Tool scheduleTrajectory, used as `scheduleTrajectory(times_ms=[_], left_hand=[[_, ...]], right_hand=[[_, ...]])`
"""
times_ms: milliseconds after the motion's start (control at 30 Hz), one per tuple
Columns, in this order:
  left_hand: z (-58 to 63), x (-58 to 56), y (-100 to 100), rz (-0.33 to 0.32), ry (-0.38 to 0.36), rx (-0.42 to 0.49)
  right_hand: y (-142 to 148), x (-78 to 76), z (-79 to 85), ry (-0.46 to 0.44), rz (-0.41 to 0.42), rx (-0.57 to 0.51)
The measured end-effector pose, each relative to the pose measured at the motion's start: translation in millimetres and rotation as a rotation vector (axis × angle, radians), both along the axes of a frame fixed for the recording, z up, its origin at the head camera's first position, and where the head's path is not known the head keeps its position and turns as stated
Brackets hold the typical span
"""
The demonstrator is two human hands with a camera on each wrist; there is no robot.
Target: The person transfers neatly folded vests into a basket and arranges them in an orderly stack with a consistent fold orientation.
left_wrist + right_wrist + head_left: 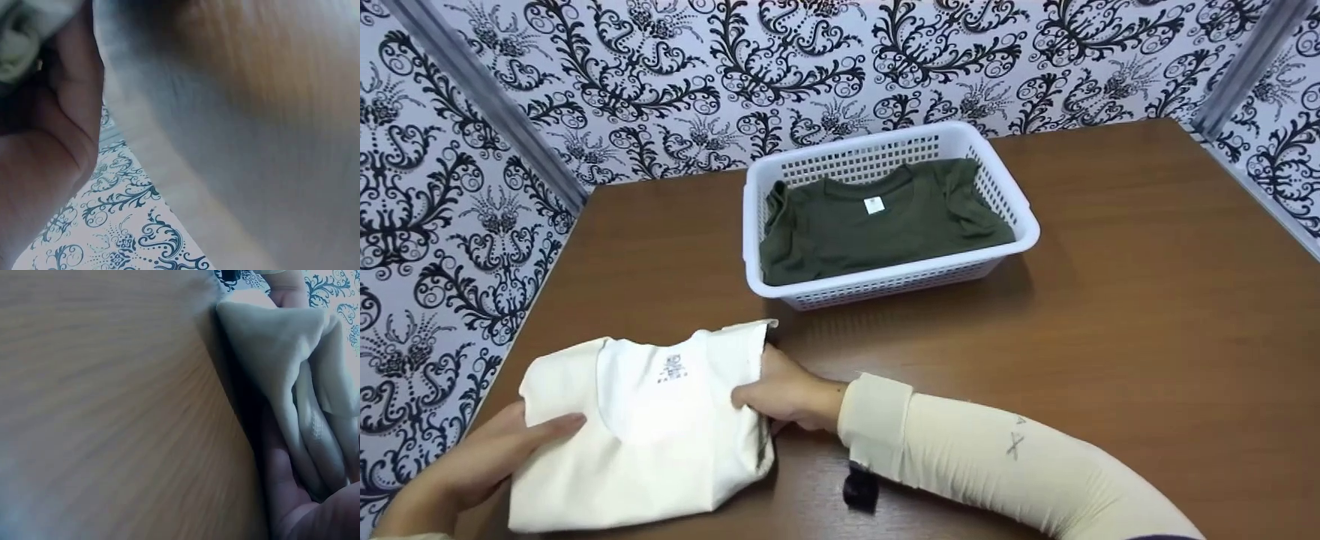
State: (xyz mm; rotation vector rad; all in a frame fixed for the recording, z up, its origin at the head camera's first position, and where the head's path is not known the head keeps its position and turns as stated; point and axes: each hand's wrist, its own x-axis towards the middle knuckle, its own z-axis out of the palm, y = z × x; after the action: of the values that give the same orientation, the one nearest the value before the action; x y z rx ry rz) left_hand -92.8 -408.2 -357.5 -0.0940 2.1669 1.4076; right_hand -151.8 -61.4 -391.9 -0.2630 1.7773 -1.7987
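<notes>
A folded cream T-shirt (660, 442) is held between both hands at the front left of the table, its neckline and printed size mark facing up. My left hand (502, 450) grips the shirt's left side, thumb on top and the other fingers out of sight underneath. On the opposite side my right hand (787, 390) pinches the edge, thumb on top. In the right wrist view the shirt's folded layers (309, 399) lie between the thumb and fingers, close above the wood. The left wrist view shows part of the left hand (73, 84) beside cloth.
A white plastic basket (889, 274) stands at the back middle of the brown table (1132, 315), with a folded dark green T-shirt (877, 229) inside. Patterned panels (840, 67) rise behind and at both sides. A small black object (860, 487) is below the right wrist.
</notes>
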Motion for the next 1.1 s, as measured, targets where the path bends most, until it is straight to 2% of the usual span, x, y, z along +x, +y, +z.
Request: scheduleTrajectory(times_ms=[133,333,467,567,667,833,967,1100], left_hand=[[4.6,6.8,5,-0.047,0.036,0.05],[14.9,13.7,19,-0.095,0.149,0.038],[25.3,13.7,34,-0.088,0.231,-0.021],[34.6,10.1,50,-0.084,0.276,-0.024],[43.6,4.3,68,-0.079,0.331,-0.001],[55.7,-9.4,103,-0.048,0.426,0.037],[64.1,-28.3,133,-0.005,0.46,0.077],[71.9,-51.8,161,0.044,0.481,0.118]], right_hand=[[18,6.0,4.7,0.083,0.068,-0.042],[50,14.6,16.4,0.193,0.157,-0.06],[72,14.0,29.2,0.183,0.168,-0.127],[91,10.1,44.3,0.173,0.156,-0.13],[111,3.3,62.1,0.182,0.138,-0.101],[144,-13.0,90.3,0.259,0.082,0.008],[170,-30.0,105.2,0.318,0.036,0.081],[192,-51.2,115.5,0.325,-0.045,0.173]])
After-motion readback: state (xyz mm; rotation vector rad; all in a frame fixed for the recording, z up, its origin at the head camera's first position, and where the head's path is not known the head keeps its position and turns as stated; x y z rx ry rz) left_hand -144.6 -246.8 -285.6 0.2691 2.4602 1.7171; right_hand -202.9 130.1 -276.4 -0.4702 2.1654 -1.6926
